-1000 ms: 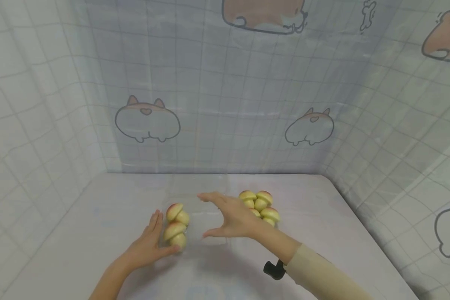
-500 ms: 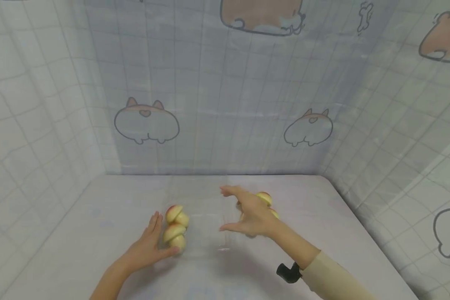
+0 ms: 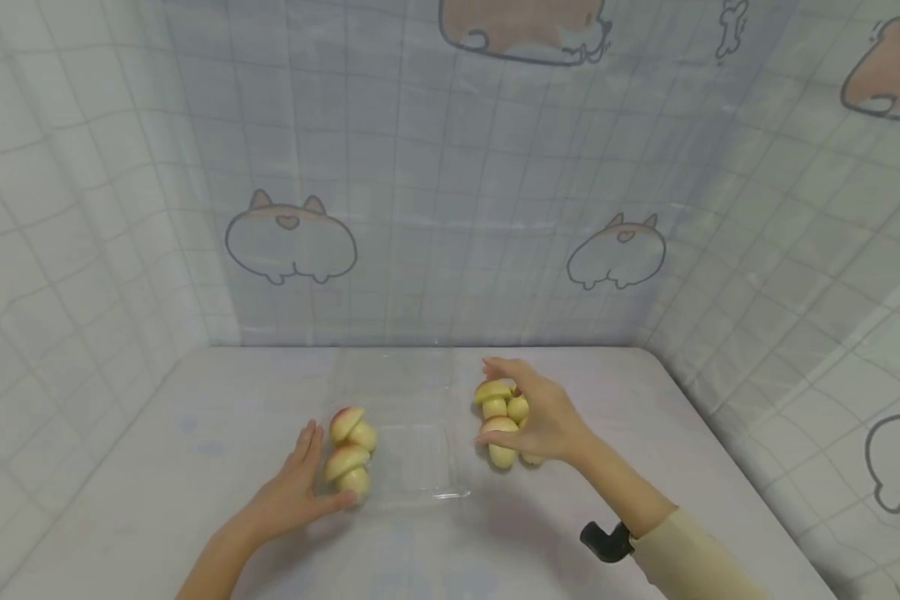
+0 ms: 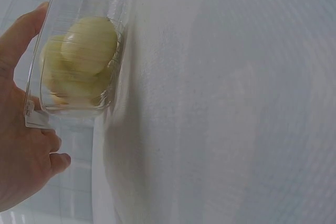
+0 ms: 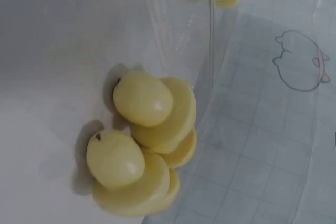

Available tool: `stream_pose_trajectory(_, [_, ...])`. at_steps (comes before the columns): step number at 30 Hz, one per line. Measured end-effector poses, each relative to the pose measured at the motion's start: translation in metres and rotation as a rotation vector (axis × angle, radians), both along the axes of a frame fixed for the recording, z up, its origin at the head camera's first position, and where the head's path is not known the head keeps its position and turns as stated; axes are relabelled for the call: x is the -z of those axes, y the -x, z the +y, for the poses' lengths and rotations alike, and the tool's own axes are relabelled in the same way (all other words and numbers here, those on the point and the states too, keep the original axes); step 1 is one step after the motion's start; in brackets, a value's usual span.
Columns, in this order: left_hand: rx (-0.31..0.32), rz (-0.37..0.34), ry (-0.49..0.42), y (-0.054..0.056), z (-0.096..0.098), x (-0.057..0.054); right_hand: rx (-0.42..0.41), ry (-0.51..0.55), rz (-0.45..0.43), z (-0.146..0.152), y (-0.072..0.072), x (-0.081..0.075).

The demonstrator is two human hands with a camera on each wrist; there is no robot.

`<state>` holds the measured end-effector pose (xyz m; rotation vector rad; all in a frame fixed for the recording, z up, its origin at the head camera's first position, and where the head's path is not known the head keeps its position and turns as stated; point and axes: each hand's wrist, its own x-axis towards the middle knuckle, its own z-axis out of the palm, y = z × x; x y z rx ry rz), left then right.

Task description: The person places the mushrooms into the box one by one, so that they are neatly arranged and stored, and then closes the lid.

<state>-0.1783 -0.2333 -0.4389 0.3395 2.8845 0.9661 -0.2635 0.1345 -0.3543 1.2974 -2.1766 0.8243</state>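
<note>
A clear plastic container [image 3: 451,497] with its lid folded back lies on the table. Two yellow toy mushrooms [image 3: 348,460] with reddish-tinged caps stand along its left side; part of this pair shows through the wall in the left wrist view. My left hand [image 3: 288,492] rests against the container's left front corner, fingers straight along the side and thumb at the front rim. To the right, several similar mushrooms [image 3: 502,457] form a close cluster. Over them hovers my right hand [image 3: 547,417], thumb and fingers spread apart, holding nothing. In the right wrist view two mushrooms [image 5: 143,99] appear close up.
A pale cloth-covered table [image 3: 157,500] carries everything. Grid-patterned curtains [image 3: 435,167] with dog drawings enclose it at the back and both sides. The container's flat transparent lid [image 3: 393,367] reaches back toward the rear curtain. A black camera mount [image 3: 606,543] juts from the right wrist.
My right hand has moved right, from above the container to over the mushroom cluster, staying spread. The left hand and the two mushrooms in the container have stayed in place.
</note>
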Motion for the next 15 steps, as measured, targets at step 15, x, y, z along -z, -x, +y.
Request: stream_pose_trajectory(15, [0.002,0.03,0.002,0.0,0.001,-0.001,0.043,0.012,0.006,0.028,0.001,0.003])
